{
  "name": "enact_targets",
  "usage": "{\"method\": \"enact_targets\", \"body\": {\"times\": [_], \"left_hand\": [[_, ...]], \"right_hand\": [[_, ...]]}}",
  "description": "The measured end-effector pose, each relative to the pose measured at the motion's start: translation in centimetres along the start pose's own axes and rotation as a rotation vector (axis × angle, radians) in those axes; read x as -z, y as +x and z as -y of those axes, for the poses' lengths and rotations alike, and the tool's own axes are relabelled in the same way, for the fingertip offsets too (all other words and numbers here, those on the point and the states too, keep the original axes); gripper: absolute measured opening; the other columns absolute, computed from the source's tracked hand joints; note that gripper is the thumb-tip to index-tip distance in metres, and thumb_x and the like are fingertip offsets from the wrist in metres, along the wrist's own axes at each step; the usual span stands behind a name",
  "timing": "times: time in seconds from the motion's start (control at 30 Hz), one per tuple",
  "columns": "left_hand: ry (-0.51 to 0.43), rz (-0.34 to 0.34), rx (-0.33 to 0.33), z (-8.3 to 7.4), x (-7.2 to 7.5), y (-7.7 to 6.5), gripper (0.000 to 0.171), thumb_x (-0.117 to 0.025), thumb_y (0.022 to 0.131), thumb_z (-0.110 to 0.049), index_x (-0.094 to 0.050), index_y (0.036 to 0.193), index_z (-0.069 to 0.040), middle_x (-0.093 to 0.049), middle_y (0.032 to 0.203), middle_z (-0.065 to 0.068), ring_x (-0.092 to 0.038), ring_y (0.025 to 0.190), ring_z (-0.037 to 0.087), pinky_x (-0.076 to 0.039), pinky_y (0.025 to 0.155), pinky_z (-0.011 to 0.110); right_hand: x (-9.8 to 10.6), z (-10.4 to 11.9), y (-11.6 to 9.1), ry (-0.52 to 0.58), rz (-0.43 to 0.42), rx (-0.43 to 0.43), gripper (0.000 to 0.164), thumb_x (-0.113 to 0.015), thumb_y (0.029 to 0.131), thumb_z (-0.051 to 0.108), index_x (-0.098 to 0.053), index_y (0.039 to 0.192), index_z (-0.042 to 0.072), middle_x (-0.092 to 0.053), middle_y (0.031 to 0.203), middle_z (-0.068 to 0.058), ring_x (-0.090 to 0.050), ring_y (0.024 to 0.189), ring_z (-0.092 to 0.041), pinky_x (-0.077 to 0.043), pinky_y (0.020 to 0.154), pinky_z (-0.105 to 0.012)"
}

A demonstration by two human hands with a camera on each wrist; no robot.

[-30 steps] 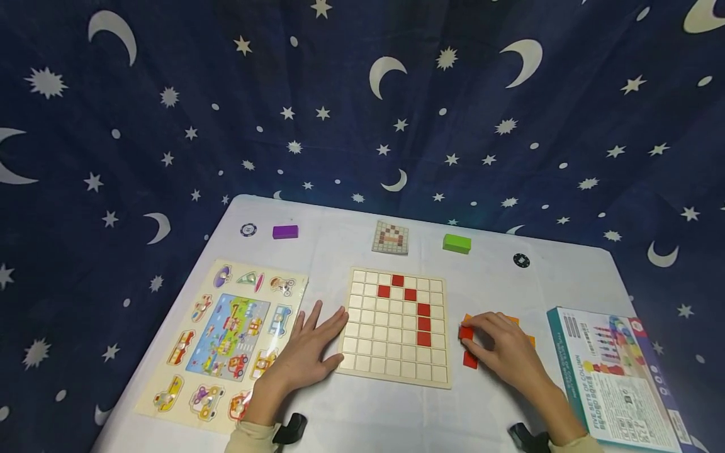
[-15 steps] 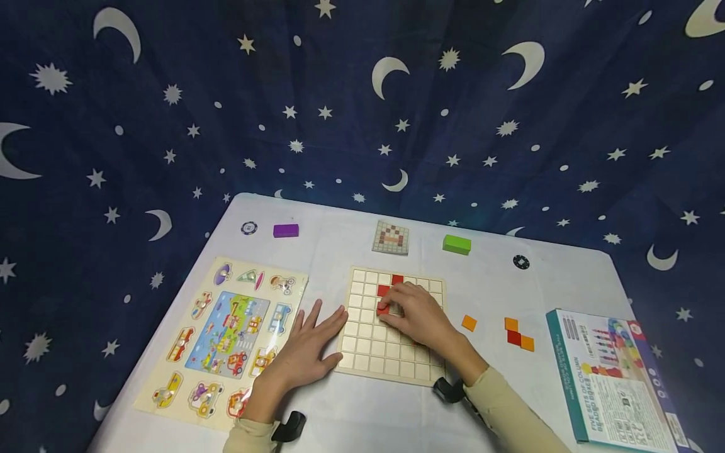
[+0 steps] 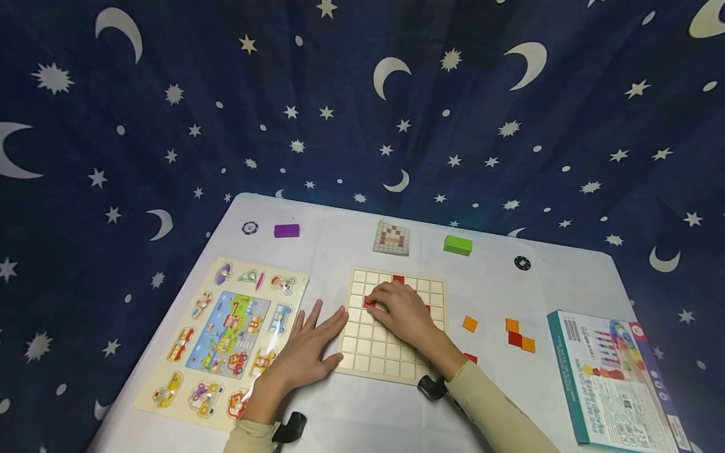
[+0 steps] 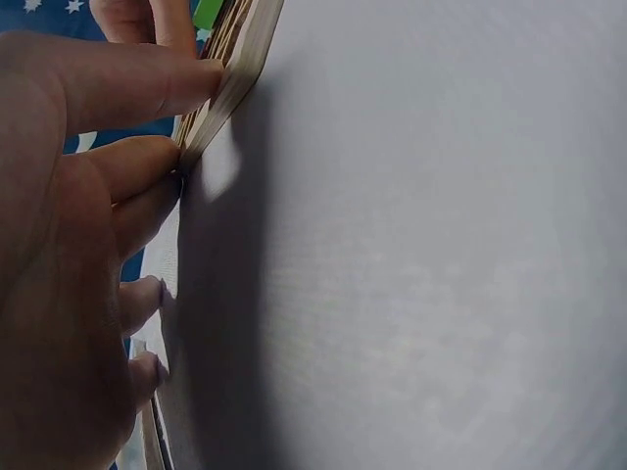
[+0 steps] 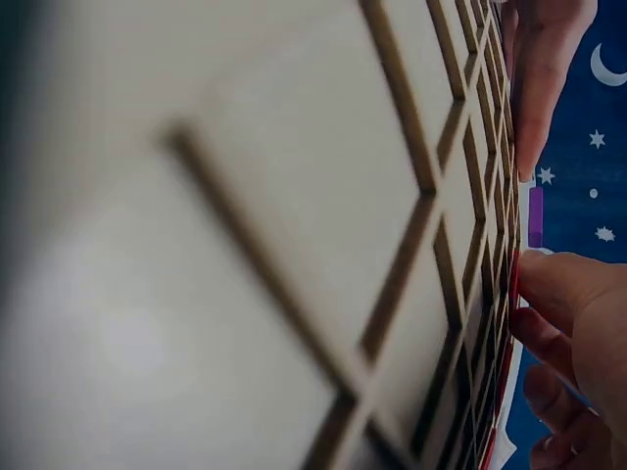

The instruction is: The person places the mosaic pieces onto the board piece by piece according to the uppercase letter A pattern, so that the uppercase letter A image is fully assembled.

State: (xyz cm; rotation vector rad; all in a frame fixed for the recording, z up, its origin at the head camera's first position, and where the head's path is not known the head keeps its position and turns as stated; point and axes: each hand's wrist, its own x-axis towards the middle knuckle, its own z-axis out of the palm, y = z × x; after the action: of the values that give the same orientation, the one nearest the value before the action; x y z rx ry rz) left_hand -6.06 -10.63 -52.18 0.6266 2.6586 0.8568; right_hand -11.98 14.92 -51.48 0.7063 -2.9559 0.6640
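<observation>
A square wooden grid board point(image 3: 362, 363) lies mid-table. My left hand point(image 3: 308, 347) has its fingers spread, and the fingertips touch the board's left edge. In the left wrist view, the thumb point(image 4: 147, 86) presses that wooden edge. My right hand point(image 3: 401, 313) is over the upper left part of the board, its thumb and forefinger pinching a small red square tile point(image 3: 369, 302) at a cell in the second column. Another red tile point(image 3: 399, 279) sits in the top row, and one point(image 3: 428, 309) shows at the right; the hand hides other cells.
Right of the board lie an orange tile point(image 3: 469, 323), a red tile point(image 3: 471, 358) and a small cluster of orange and red tiles point(image 3: 515, 338). A pattern card point(image 3: 391, 238), purple block point(image 3: 286, 231) and green block point(image 3: 457, 245) stand behind. A picture puzzle point(image 3: 226, 336) and box point(image 3: 620, 377) flank the board.
My right hand has moved left from the loose tiles onto the board with a red tile, then one column further left. My left hand has stayed at the board's edge.
</observation>
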Motion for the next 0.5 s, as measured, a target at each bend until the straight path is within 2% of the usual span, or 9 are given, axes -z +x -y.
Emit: {"method": "enact_targets", "body": {"times": [0.13, 0.23, 0.33, 0.5], "left_hand": [[0.002, 0.003, 0.0, -0.1, 0.0, 0.1, 0.075, -0.07, 0.097, -0.03, -0.04, 0.166, -0.02, -0.036, 0.175, -0.004, -0.009, 0.169, 0.039, -0.004, 0.136, 0.068], [0.005, 0.001, -0.004, -0.2, -0.1, 0.2, 0.075, -0.07, 0.097, -0.03, -0.04, 0.166, -0.019, -0.036, 0.174, -0.003, -0.009, 0.169, 0.039, -0.004, 0.135, 0.068], [0.014, 0.001, -0.005, -0.1, -0.2, 0.2, 0.075, -0.07, 0.098, -0.03, -0.039, 0.166, -0.019, -0.036, 0.175, -0.004, -0.009, 0.169, 0.04, -0.004, 0.135, 0.068], [0.02, 0.006, -0.003, 0.0, -0.2, 0.2, 0.075, -0.069, 0.098, -0.031, -0.039, 0.166, -0.02, -0.035, 0.175, -0.005, -0.007, 0.169, 0.039, -0.003, 0.135, 0.068]], "right_hand": [[0.8, -0.2, -1.9, 0.019, -0.004, -0.001, 0.029, -0.074, 0.1, 0.033, -0.079, 0.128, 0.027, -0.076, 0.133, 0.002, -0.068, 0.127, -0.025, -0.055, 0.11, -0.052], [1.6, -1.0, -4.2, 0.052, -0.059, -0.021, 0.03, -0.075, 0.098, 0.031, -0.078, 0.128, 0.026, -0.075, 0.133, 0.001, -0.068, 0.126, -0.024, -0.055, 0.11, -0.054], [2.6, -2.4, -6.9, 0.064, -0.139, -0.061, 0.027, -0.081, 0.094, 0.026, -0.08, 0.121, 0.024, -0.076, 0.126, 0.003, -0.069, 0.113, -0.019, -0.06, 0.096, -0.045], [4.0, -5.0, -12.4, 0.028, -0.194, -0.173, 0.025, -0.087, 0.088, 0.022, -0.079, 0.112, 0.026, -0.074, 0.111, 0.011, -0.055, 0.09, -0.006, -0.046, 0.073, -0.026]]}}
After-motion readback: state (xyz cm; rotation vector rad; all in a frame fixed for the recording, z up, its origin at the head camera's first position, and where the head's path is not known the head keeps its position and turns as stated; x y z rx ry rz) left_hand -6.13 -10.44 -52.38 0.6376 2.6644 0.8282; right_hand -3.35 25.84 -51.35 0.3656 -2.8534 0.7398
